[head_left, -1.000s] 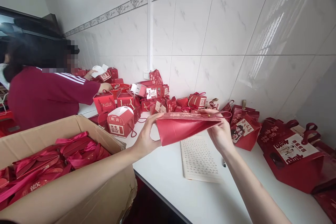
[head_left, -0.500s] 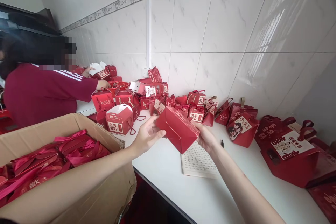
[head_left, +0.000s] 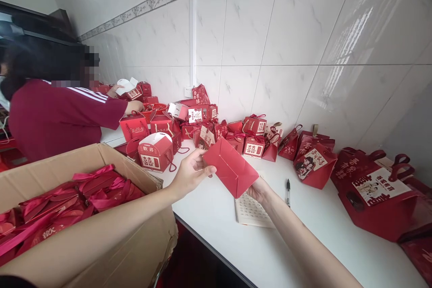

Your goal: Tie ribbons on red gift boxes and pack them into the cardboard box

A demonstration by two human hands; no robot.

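Observation:
A small red box (head_left: 232, 166) is held up over the white table, its folded bottom panels facing me. My left hand (head_left: 193, 170) grips its left corner between thumb and fingers. Around its lower right side is my right hand (head_left: 259, 189), with the fingers partly hidden behind the box. Below and behind the box lies an open notebook (head_left: 254, 210) with handwritten lines. A black pen (head_left: 288, 192) rests to the right of the notebook.
A cardboard carton (head_left: 135, 234) full of red boxes with ribbons stands at the left. Red gift boxes (head_left: 155, 153) line the wall side of the table (head_left: 324, 243), and larger red bags (head_left: 378, 193) stand at the right. A person in a maroon shirt (head_left: 64, 117) reaches among boxes.
The red box has been tilted so that more of its bottom faces me. My right hand has shifted lower and further behind it. More of the pen shows.

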